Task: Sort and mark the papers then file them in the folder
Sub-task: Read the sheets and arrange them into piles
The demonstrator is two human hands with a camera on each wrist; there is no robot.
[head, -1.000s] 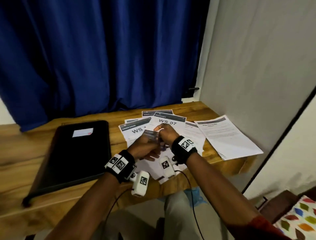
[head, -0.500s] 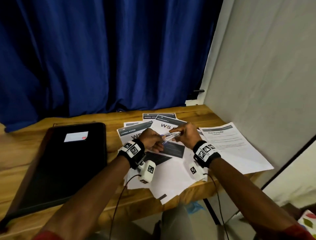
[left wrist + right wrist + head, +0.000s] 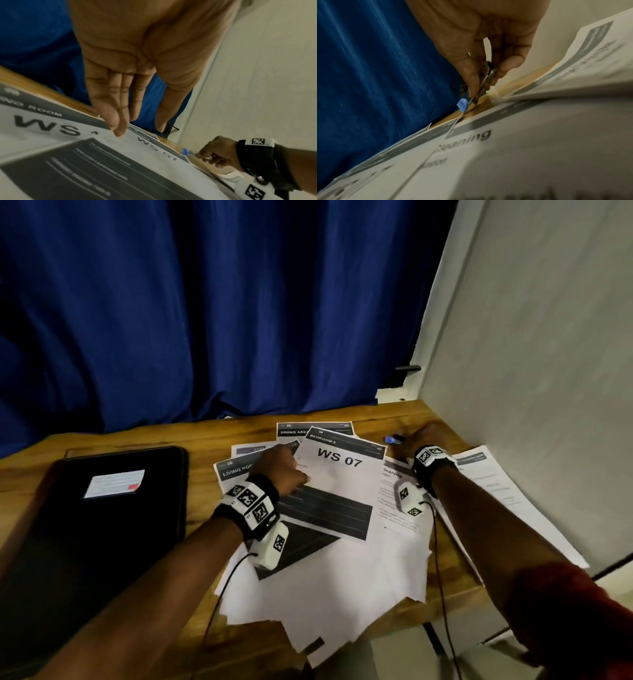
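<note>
Several printed sheets lie fanned on the wooden table, with the "WS 07" sheet on top. My left hand rests on them with straight fingers; in the left wrist view its fingertips touch the paper where the "LIVING ROOM" sheet meets the top one. My right hand is at the far right of the pile and pinches a clear pen with a blue end between thumb and fingers, low over the bare wood. The black folder lies shut at the left.
A separate stack of sheets lies against the pale wall on the right. A "Cleaning" sheet sits under my right wrist. A blue curtain hangs behind the table. Some papers overhang the front edge.
Both hands were together on the pen over the papers. They have parted: my right hand carried the pen to the far right, my left hand came down flat on the sheets.
</note>
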